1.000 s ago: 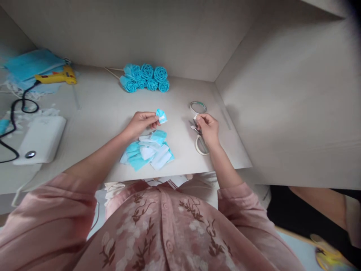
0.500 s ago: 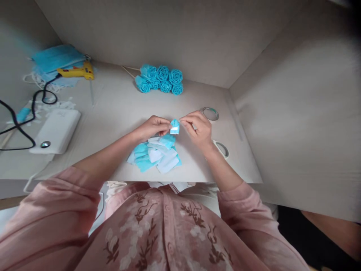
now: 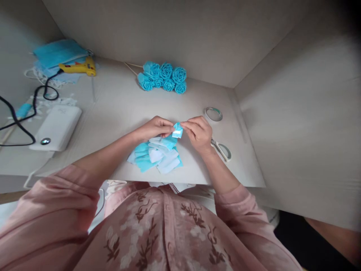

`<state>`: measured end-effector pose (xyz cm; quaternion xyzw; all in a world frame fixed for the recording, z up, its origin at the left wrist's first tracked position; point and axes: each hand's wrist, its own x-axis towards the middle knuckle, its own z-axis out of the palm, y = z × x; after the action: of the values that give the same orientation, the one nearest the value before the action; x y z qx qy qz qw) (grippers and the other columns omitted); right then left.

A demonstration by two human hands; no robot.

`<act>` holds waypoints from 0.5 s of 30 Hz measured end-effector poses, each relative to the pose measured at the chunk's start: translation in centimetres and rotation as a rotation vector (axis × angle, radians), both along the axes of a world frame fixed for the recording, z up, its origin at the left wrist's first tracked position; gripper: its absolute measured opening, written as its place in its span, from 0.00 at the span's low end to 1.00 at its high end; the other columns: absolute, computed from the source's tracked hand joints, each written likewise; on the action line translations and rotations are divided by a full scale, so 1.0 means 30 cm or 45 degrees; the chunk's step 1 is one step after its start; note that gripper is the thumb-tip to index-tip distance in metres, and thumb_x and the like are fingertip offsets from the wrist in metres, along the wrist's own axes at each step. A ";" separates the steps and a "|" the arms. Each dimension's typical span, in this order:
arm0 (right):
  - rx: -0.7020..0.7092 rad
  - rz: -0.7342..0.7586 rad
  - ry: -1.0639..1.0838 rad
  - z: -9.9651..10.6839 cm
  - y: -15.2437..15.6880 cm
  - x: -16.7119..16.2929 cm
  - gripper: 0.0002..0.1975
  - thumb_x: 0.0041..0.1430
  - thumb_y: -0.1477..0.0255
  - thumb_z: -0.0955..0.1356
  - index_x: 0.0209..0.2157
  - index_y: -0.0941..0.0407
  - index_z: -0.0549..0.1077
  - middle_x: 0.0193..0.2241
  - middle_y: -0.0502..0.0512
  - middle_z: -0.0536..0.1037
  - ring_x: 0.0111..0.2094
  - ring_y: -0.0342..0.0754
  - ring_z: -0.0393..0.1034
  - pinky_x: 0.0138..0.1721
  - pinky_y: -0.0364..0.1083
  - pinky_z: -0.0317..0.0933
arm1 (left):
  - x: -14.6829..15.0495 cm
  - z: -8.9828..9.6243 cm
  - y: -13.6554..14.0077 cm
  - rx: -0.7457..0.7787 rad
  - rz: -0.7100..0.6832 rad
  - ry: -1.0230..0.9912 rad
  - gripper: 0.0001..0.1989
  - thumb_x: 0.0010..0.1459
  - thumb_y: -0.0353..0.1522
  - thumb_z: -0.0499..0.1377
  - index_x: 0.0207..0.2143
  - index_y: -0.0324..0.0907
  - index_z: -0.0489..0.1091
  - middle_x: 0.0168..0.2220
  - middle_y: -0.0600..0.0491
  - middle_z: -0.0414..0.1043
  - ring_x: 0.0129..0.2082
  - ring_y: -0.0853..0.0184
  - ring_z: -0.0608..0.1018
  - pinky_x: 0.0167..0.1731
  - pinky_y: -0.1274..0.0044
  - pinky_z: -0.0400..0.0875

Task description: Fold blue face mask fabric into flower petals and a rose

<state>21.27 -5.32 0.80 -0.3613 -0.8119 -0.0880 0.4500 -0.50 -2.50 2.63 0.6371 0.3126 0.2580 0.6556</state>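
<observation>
Since likely limp and light, hold small folded blue-and-white fabric piece [image 3: 177, 132] by edges: pinched closed in left hand [image 3: 156, 127], touched by bunched right hand [image 3: 200, 131], can't tell if gripping.

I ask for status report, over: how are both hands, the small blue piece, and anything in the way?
Left hand pinching small blue piece. Right hand at its edge, grip unclear. White strip on piece. Cloth pile close below; no blockage seen.

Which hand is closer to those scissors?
Right. The right hand is close by the scissors, hiding part of them; the left hand is farther off, beyond the small blue piece.
</observation>
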 end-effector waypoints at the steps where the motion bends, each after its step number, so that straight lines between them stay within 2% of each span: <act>1: 0.022 0.014 -0.004 0.000 0.001 0.000 0.08 0.67 0.68 0.67 0.40 0.51 0.81 0.32 0.53 0.79 0.35 0.46 0.72 0.36 0.48 0.65 | 0.000 -0.002 0.001 -0.001 0.000 -0.008 0.17 0.53 0.39 0.64 0.20 0.37 0.69 0.18 0.57 0.64 0.20 0.77 0.62 0.24 0.81 0.56; 8: 0.043 0.058 -0.014 0.006 -0.002 -0.002 0.07 0.66 0.72 0.68 0.41 0.51 0.80 0.33 0.53 0.79 0.35 0.46 0.72 0.36 0.47 0.65 | 0.010 -0.018 0.002 -0.071 0.062 -0.122 0.13 0.50 0.38 0.66 0.32 0.37 0.78 0.20 0.57 0.66 0.22 0.75 0.66 0.23 0.81 0.57; 15: -0.093 0.073 -0.034 -0.001 0.004 0.000 0.08 0.67 0.70 0.67 0.40 0.49 0.81 0.33 0.53 0.79 0.35 0.47 0.71 0.36 0.48 0.65 | 0.009 -0.035 0.010 -0.109 0.159 -0.169 0.13 0.49 0.38 0.67 0.25 0.36 0.75 0.21 0.55 0.67 0.23 0.74 0.68 0.26 0.80 0.59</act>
<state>21.27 -5.18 0.75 -0.3529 -0.8306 -0.0499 0.4280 -0.22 -2.18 1.59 0.5692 0.3183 0.3263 0.6843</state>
